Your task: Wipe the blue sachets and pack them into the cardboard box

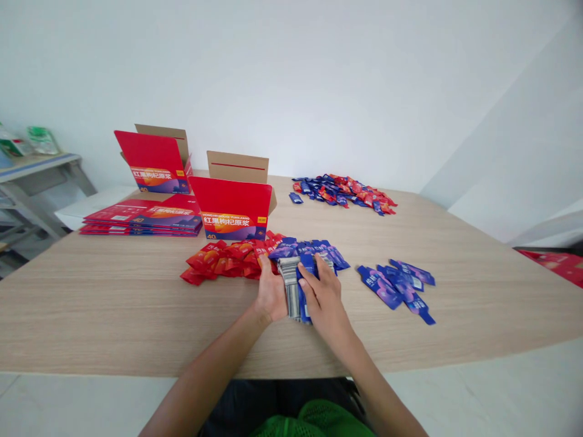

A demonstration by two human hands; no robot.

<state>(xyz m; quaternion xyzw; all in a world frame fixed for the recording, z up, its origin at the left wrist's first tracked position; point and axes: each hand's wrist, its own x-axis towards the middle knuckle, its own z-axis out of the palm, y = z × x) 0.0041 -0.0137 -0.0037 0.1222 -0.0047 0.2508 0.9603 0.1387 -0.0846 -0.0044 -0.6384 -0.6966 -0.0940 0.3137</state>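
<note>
Both my hands hold an upright stack of blue sachets on the wooden table, its silver edges facing me. My left hand presses the stack's left side, fingers closed against it. My right hand clamps the right side, fingers over the top. Just beyond lie a row of red sachets and a row of blue sachets. An open red box stands right behind them.
Several loose blue sachets lie to the right. A mixed pile of red and blue sachets sits far back. A second open red box and flat red cartons are at back left. A grey shelf stands left.
</note>
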